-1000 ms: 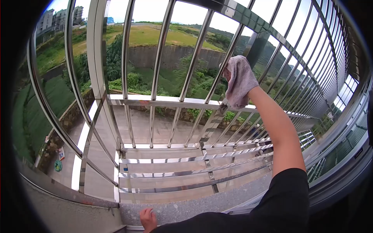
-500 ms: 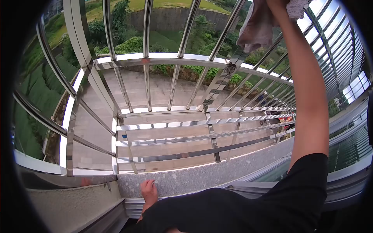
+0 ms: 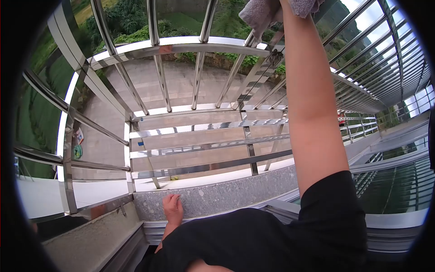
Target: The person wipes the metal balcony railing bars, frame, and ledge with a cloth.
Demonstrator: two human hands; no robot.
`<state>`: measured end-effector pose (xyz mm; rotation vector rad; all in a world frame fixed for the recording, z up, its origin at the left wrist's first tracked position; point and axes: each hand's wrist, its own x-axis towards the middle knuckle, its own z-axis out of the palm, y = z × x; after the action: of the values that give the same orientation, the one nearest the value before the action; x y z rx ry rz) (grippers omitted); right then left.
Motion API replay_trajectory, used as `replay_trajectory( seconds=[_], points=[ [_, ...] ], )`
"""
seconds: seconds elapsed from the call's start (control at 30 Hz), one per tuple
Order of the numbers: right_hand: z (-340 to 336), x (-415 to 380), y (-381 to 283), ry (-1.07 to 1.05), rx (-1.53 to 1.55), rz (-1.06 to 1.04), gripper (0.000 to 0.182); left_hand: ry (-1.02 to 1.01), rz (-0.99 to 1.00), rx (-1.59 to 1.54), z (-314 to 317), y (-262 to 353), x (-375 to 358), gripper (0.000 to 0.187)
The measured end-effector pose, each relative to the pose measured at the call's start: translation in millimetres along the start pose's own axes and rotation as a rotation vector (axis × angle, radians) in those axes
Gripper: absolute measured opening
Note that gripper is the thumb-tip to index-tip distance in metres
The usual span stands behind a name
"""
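Note:
My right arm reaches up to the top edge of the view, where my right hand is mostly cut off by the frame. It holds a greyish-purple cloth, which hangs on both sides of the wrist against the upper metal bars. Low on the left, my left hand rests on the speckled grey stone sill with its fingers curled together and nothing visible in them.
A shiny metal cage of upright bars and flat floor slats stands beyond the sill. Paving lies far below it. Window frames and glass are on the right, with a rough wall ledge at lower left.
My right arm and the cloth have shifted left in the view, and the bars appear further left and higher. My left hand remains on the sill.

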<state>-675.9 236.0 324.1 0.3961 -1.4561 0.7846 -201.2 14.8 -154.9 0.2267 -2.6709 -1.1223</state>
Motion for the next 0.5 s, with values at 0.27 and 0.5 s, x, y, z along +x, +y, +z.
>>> replay_trajectory(
  seconds=[0.27,0.5],
  points=[
    [-26.4,-117.9,-1.2,-0.095,0.104,0.258,0.046,-0.028,0.025,-0.024,12.0,10.8,6.0,0.023],
    [-40.9,-157.8,5.3,-0.253,-0.051,0.162,0.044,0.020,0.046,-0.001,6.5,-1.1,-13.3,0.025]
  ],
)
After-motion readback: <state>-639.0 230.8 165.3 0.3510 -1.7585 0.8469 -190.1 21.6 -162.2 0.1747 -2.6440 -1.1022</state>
